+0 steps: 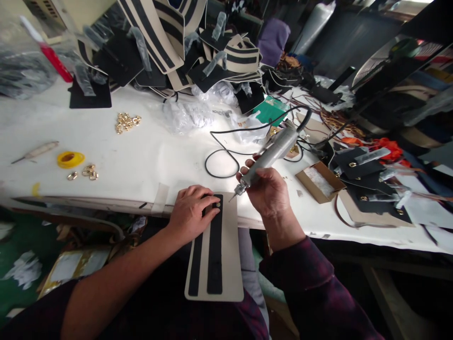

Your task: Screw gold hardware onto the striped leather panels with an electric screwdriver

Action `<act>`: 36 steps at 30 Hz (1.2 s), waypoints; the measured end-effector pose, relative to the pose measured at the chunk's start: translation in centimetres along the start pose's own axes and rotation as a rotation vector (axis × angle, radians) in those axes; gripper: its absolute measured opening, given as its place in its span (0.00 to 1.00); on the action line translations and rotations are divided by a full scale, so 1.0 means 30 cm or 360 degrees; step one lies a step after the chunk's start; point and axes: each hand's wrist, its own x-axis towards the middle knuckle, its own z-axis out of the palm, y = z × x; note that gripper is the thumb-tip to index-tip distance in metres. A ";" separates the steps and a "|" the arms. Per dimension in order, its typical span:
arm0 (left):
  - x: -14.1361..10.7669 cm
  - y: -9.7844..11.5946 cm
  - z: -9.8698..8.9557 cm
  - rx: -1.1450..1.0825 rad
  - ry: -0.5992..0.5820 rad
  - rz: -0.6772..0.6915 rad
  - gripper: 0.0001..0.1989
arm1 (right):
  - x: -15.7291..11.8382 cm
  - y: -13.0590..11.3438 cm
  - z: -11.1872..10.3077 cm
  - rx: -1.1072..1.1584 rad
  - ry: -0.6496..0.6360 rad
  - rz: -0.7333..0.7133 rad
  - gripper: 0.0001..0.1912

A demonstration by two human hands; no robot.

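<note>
My right hand point(271, 191) is wrapped round a grey corded electric screwdriver point(274, 153), its thin bit slanting down to the left. The bit's tip is just above the upper right part of a beige panel point(231, 255) with black strips, apart from the metal fitting. The panel's lower part reaches over my lap, its upper end at the table edge. My left hand point(193, 208) lies on its upper left, thumb and forefinger closed about a small round metal fitting point(218, 204) at the top of a black strip point(214, 255). The other left fingers are partly hidden.
Gold clasps point(127, 122), a yellow tape roll point(71, 159) and an awl point(37, 152) lie at left on the white table point(170, 156). Striped panels point(152, 33) are heaped behind. A looped black cord point(222, 150) trails to the screwdriver. A cardboard box point(320, 182) stands at right.
</note>
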 end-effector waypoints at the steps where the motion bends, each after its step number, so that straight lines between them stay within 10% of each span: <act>1: 0.000 0.001 0.000 -0.0001 0.0001 -0.0003 0.10 | -0.009 0.013 0.025 0.0006 0.0074 -0.0037 0.18; 17: -0.004 -0.003 0.003 -0.0020 0.0018 -0.0001 0.10 | -0.086 0.149 0.118 -0.0513 0.0051 -0.0479 0.26; 36: -0.003 -0.002 0.002 -0.0008 -0.0014 -0.0013 0.12 | -0.093 0.175 0.126 -0.0640 0.0031 -0.0464 0.25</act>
